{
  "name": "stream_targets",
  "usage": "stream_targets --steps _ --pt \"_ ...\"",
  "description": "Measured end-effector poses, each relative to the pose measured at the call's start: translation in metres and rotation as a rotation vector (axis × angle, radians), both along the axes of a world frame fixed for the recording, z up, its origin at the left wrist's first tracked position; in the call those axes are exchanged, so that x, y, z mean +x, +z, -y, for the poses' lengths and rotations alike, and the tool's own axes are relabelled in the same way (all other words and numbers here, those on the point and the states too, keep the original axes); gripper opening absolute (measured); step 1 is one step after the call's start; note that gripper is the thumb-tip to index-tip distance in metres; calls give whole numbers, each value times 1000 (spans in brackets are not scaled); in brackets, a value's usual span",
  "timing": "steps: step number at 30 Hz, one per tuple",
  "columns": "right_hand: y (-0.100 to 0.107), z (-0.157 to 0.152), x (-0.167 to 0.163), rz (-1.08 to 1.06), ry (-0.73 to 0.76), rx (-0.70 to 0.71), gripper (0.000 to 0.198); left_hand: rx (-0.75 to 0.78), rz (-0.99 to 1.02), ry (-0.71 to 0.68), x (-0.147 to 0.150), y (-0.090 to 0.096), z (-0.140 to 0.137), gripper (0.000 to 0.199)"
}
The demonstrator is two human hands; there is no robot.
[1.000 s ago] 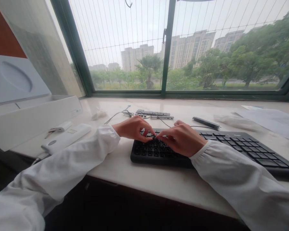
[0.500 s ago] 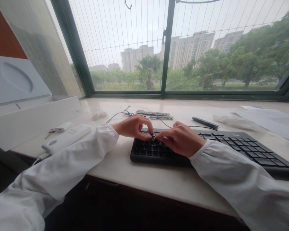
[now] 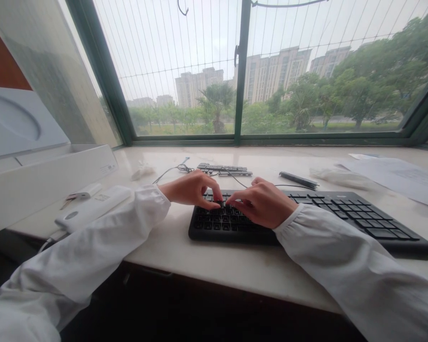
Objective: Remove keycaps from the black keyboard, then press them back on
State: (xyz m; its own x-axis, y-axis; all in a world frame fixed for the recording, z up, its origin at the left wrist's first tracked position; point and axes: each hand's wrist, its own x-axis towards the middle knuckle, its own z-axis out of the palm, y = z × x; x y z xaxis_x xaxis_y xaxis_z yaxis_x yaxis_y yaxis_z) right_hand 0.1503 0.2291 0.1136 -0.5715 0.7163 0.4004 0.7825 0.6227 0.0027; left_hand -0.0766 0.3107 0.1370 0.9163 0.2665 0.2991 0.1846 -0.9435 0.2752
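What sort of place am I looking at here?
Probably an indoor workspace, though home or office I cannot tell: a long black plastic keyboard lies on a pale glossy countertop that runs up to a wide green-framed glass window.

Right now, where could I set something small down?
The glossy white ledge is bare between its front edge and the long black keyboard, and between the green window frame and dark rows of keys. It's crowded at left, with a large white box and flat white device, and under the left hand and right hand.
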Motion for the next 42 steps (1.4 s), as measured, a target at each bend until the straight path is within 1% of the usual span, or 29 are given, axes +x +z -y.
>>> stream_targets --steps 10,18,25,28,31,35,38,42 --pt "0 -1 -1 -11 40 14 25 5 -16 53 1 2 2 17" --pt "-1 -1 0 -18 49 30 24 163 -52 81 0 5 6 17" --pt "0 -1 -1 -10 52 37 23 213 -47 69 1 5 9 15" --pt "0 -2 -1 -12 53 39 22 186 -49 68 1 5 9 15" --pt "0 -1 -1 -13 53 40 23 110 -60 67 0 3 5 16" --pt "0 -1 0 -12 61 43 24 17 -73 72 -2 0 -3 23" --pt "1 -1 0 -17 64 38 24 -2 -79 79 -2 -1 -6 25" --pt "1 0 0 -18 69 22 26 10 -93 81 -2 1 -6 26"
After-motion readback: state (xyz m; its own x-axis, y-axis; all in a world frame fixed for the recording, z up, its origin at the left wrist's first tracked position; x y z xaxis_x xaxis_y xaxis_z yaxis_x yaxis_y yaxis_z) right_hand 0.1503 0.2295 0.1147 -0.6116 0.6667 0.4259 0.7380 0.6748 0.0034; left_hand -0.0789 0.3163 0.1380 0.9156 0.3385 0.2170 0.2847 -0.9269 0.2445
